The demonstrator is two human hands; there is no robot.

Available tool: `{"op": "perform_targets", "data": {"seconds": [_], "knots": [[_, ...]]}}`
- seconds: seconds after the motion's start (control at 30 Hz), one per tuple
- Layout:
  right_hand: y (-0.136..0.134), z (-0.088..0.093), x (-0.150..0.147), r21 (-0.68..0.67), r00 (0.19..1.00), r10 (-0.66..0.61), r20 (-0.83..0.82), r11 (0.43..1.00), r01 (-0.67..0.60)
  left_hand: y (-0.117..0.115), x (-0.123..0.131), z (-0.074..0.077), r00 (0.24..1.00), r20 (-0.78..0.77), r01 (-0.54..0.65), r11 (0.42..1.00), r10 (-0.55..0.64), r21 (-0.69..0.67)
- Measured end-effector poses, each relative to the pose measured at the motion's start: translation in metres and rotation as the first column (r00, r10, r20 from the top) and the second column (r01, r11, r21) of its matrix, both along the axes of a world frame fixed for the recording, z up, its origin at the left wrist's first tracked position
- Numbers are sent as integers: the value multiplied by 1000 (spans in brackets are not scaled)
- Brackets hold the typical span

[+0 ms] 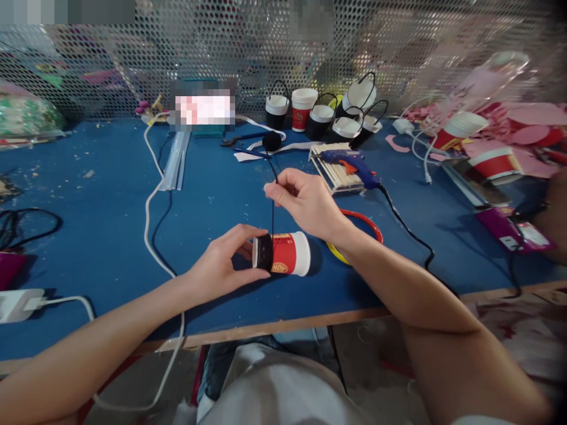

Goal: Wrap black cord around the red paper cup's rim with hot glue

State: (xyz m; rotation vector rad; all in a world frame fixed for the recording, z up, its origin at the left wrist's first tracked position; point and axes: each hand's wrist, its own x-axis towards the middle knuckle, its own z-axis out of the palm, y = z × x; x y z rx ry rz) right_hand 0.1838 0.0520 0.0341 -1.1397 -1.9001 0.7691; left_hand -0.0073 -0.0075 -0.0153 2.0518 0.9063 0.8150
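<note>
A red and white paper cup [290, 254] lies on its side just above the table's front edge. Black cord is wound round its base end. My left hand [225, 257] grips that wrapped end between thumb and fingers. My right hand [305, 198] pinches the black cord [273, 215], which runs up taut from the cup. Beyond the pinch, the cord leads to a black ball of cord [271, 141] farther back on the table.
Several cups with black wrapping and handles [321, 121] stand at the back. A blue glue gun [354, 165] rests on a stick rack [330, 171]. Clear glue sticks [176, 162], pliers [239, 140] and a white cable [148, 230] lie leftward. Pink pieces [527, 118] pile up at right.
</note>
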Motion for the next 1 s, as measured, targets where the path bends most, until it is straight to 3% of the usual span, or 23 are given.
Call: {"op": "perform_targets", "data": {"seconds": [0.3,0.6,1.0], "knots": [[7,-14,-1,-82,998,46,48,996,-42,-3,1,0,1000,-21,6,991,-4,130],[7,-17,-1,-173,975,107,193,982,-74,-4,0,-1,982,-177,-1,952,58,306],[7,-18,-4,-191,910,161,383,977,-92,-2,-1,-3,983,-182,20,956,35,292]]}}
